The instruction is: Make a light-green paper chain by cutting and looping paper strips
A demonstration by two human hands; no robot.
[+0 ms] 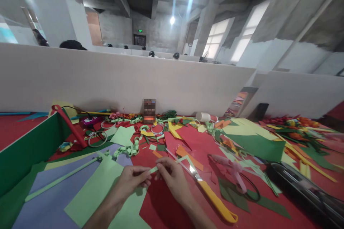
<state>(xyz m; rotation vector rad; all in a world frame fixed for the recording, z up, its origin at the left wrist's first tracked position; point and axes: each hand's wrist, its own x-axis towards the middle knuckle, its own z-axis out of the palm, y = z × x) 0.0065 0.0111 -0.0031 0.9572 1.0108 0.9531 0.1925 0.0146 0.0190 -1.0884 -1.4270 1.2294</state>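
Between my two hands is a small strip of light green paper [153, 170]. My left hand [133, 180] pinches its left end with thumb and forefinger. At the other end, my right hand [172, 177] has its fingers closed on the strip, partly hiding it. Under and beside my left wrist lie light green paper sheets [98, 182] over purple paper [53, 186]. A chain of light green paper loops [127, 151] rests just beyond the left hand. Right of my right hand lies a knife with a yellow handle [216, 200], its blade pointing away from me.
A pink glue gun [233, 168] with a dark cord lies right of the knife. A long black device [303, 193] sits at lower right. Green card walls [32, 150] stand at left. Paper scraps and a white roll [204, 117] lie before the white partition [129, 82].
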